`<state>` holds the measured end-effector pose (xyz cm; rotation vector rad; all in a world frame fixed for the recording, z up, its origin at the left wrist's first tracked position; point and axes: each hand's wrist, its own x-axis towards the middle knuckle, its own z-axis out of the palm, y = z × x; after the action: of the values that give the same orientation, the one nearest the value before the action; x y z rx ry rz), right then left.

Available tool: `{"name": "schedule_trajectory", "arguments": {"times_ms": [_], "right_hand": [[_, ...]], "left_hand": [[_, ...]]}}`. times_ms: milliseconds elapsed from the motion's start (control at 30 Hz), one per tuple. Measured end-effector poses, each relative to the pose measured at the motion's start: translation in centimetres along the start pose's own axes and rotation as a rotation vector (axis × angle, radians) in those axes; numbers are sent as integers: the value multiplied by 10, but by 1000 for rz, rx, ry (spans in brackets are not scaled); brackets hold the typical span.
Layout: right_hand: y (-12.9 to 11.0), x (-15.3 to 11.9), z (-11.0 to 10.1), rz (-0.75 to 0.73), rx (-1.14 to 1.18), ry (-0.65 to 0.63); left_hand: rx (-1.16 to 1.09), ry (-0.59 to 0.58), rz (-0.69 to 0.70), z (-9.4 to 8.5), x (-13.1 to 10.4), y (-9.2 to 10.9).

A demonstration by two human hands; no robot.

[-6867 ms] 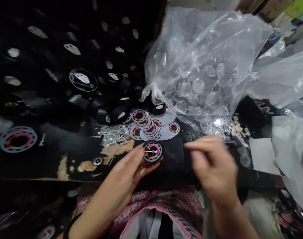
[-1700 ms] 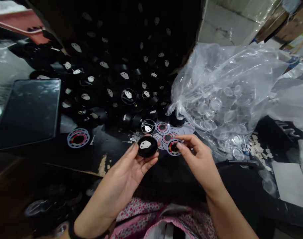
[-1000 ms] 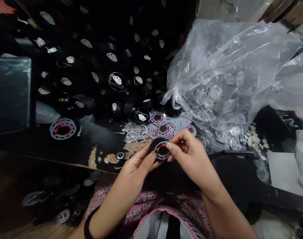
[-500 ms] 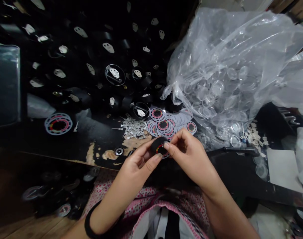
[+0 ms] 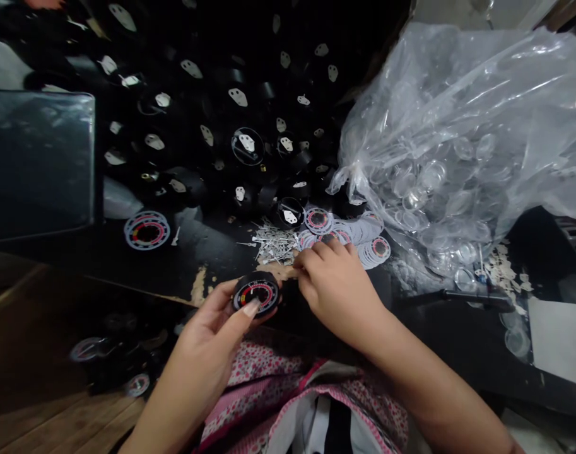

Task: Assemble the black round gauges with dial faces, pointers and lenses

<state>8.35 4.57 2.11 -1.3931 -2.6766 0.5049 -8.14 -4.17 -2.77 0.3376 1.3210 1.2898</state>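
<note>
My left hand (image 5: 216, 321) grips a round black gauge (image 5: 255, 296) with a red, yellow and white dial facing up, its thumb resting on the dial face. To the right, my right hand (image 5: 332, 287) is low over the bench, palm down with its fingers curled in. Its fingertips are mostly hidden, so what they hold, if anything, does not show. Just beyond that hand lie a heap of small white pointers (image 5: 274, 244) and a spread pile of printed dial discs (image 5: 375, 251).
Many black gauge housings (image 5: 247, 146) with pale plates fill the back. A clear plastic bag (image 5: 411, 126) of transparent lids bulges at right. Two dial discs (image 5: 147, 231) and a dark tray-like panel (image 5: 41, 164) are at left. A black-handled tool (image 5: 479, 299) lies at right.
My hands have parted: the left has moved left with the gauge, and the right has come off the dial, now curled beside the pointer heap. The camera view has shifted left.
</note>
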Motion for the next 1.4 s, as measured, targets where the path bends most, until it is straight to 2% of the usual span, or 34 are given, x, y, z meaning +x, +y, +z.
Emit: {"name": "schedule_trajectory", "arguments": {"times_ms": [100,233,333,400,467,533,633,767,833,1033,1167,1400], "right_hand": [[-8,18,5,-68,-178,-23],[-12,27,8,-94,-211,-51],[-8,24,6,-56,-39,-13],[-5,16,4,-19,181,42],[-3,5,2,-12,370,115],[0,-7,1,-7,456,191],[2,-21,-2,60,456,251],[0,-29,-4,152,335,190],[0,-31,-5,165,291,180],[-1,-39,-9,92,521,296],[0,-41,-7,103,446,292],[2,-44,-8,122,405,248]], "left_hand": [[-101,10,-64,3,0,6],[-212,0,-94,10,-3,12],[-328,0,-185,16,-3,15],[-411,-66,-302,21,-1,17],[-473,-121,-361,27,1,19],[-493,-133,-337,32,3,19],[-424,-132,-251,40,2,14],[-315,-116,-82,47,-6,5],[-286,-129,-41,48,-9,4],[-204,-82,10,54,-2,5],[-65,-198,-52,61,3,-5],[-1,-286,20,57,2,-15]]}}
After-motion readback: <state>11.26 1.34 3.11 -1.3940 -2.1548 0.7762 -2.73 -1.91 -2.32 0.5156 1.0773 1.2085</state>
